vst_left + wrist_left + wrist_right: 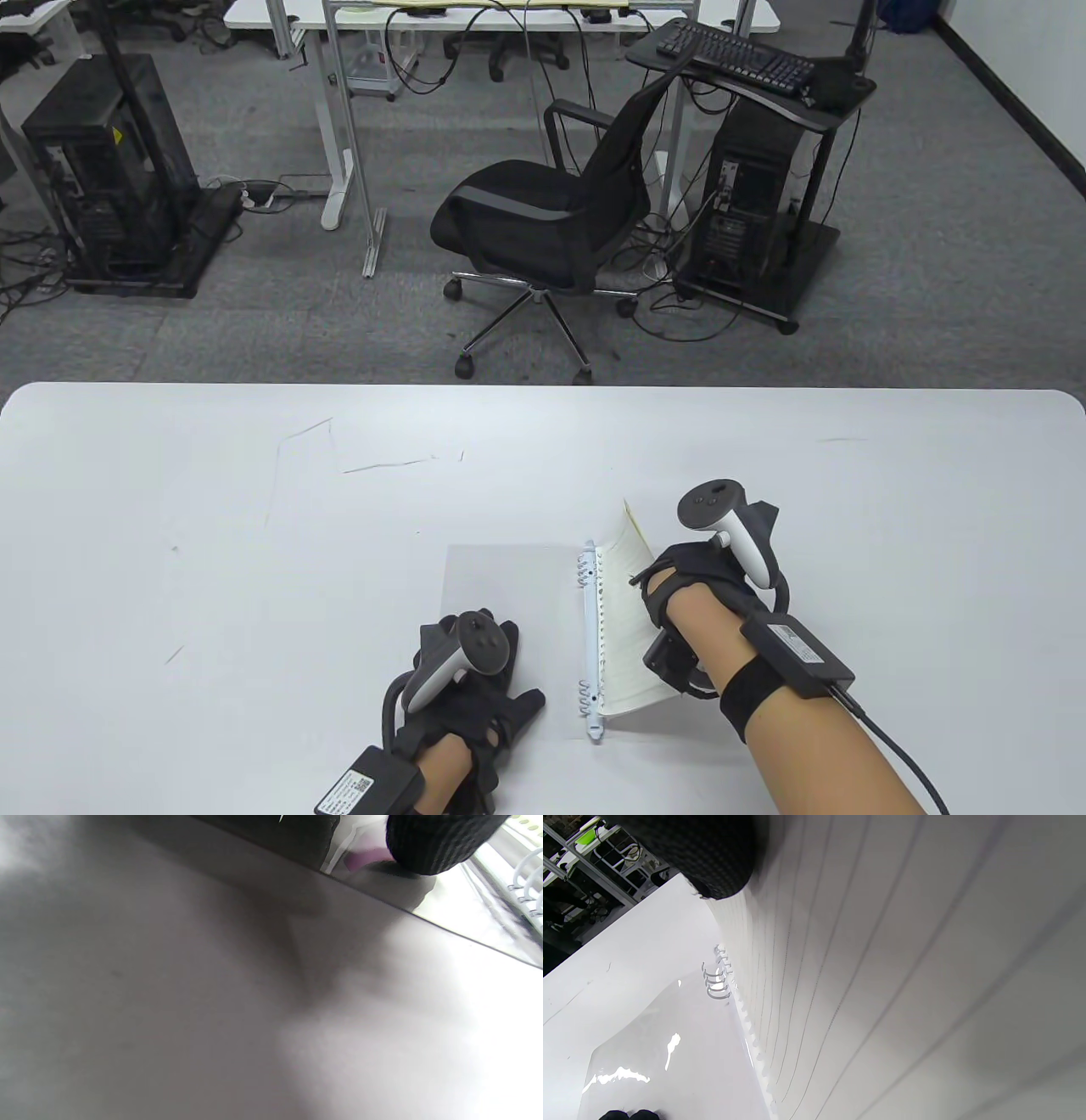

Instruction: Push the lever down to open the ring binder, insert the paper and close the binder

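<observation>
Holding the paper (pixel 624 611) tilted over the ring spine (pixel 588 637), which runs top-to-bottom at lower centre, the right hand (pixel 679 586) grips; the left hand (pixel 475 679) presses flat on the cover (pixel 509 586).

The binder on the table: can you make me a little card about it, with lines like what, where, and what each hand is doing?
what: a ring binder lying open, clear cover spread flat to the left
where: near edge of the white table
rings: white, in a row along the spine
paper: lined sheets lifted at an angle on the right side of the rings
right hand: holds up the paper
left hand: rests flat on the clear cover
closed yet: no
</observation>
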{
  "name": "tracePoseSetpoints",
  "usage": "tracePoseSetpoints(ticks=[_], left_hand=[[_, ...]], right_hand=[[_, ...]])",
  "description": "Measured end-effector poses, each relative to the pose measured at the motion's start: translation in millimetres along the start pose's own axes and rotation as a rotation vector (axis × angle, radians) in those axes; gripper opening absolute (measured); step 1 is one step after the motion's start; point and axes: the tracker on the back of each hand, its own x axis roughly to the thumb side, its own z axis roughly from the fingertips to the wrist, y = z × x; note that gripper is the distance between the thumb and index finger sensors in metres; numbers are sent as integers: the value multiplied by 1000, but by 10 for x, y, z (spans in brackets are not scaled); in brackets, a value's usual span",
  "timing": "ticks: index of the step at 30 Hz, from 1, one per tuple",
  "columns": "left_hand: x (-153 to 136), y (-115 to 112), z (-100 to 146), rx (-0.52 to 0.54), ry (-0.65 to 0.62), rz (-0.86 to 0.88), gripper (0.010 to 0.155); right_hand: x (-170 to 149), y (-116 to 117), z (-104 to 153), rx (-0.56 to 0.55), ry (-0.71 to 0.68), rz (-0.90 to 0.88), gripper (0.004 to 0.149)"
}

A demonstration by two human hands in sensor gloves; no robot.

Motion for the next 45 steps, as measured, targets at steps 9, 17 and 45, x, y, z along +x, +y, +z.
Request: tracePoseSetpoints(ticks=[9, 17, 45], left_hand=[[1, 1, 1, 0, 0, 0, 82], [1, 1, 1, -1, 0, 0, 82], [6, -1, 2, -1, 1, -2, 82]], right_hand=[[13, 5, 24, 3, -8, 16, 51], [3, -10, 7, 19, 5, 29, 52], [42, 5, 27, 3, 4, 124, 52]])
